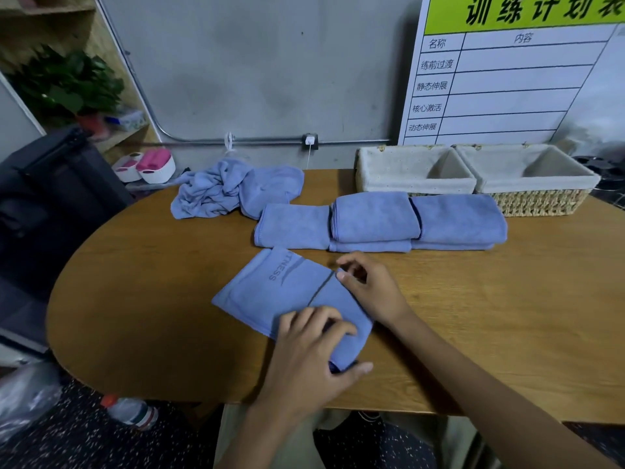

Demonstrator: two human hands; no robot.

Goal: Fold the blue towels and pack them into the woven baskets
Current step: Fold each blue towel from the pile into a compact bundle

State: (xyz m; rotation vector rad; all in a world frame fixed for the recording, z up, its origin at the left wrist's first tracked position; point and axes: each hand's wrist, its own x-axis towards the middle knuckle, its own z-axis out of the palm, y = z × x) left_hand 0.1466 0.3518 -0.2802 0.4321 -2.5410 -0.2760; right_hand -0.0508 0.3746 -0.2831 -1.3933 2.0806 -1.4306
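A partly folded towel (280,292) is held flat on the table (507,316) between both hands. The left hand (314,353) is laid on its near corner, fingers curled over the top and thumb tucked under the edge, so the corner is gripped. The right hand (368,289) is set at the towel's far right edge, with thumb and forefinger pinching the edge near a dark seam line. The hands are kept apart, one at each end of the same right-hand fold. Grey lettering ending "TNESS" is seen on the towel's left half, away from both hands.

Just beyond the right hand, folded towels (375,220) are lined up in a row of three piles; the middle and right piles are each seen as two layers. Beyond the left hand, further out, a crumpled heap (216,191) of unfolded blue towels is left lying, touching the row's left end. Beyond the row, to the right of the right hand, two baskets (537,201) with cloth liners are placed side by side against the wall; no towels are seen inside them. The rightmost folded pile is touching or just in front of the baskets.

A bottle (132,411) is seen on the floor left of the left arm.
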